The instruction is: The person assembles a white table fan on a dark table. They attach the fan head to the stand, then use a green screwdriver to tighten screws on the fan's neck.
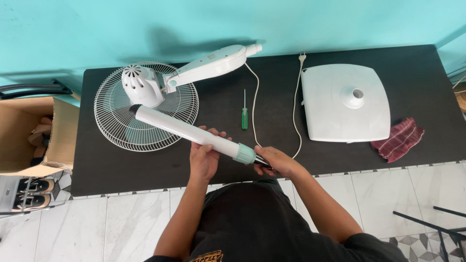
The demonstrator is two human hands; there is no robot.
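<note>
I hold a white fan pole (174, 127) slanted over the black table (417, 68). My left hand (205, 156) grips the pole's middle from below. My right hand (275, 162) is closed around the pole's near end, just past its pale green collar (244, 153). The pole's far end reaches over the white wire fan guard (111, 127). The fan's motor housing (141, 85) and its neck (213, 63) lie on the guard. A white square fan base (335, 111) sits to the right.
A green-handled screwdriver (244, 115) lies mid-table beside a white power cord (295, 104). A red striped cloth (399, 139) lies at the right edge. An open cardboard box (29, 131) stands left of the table. A black chair frame (437, 228) is at lower right.
</note>
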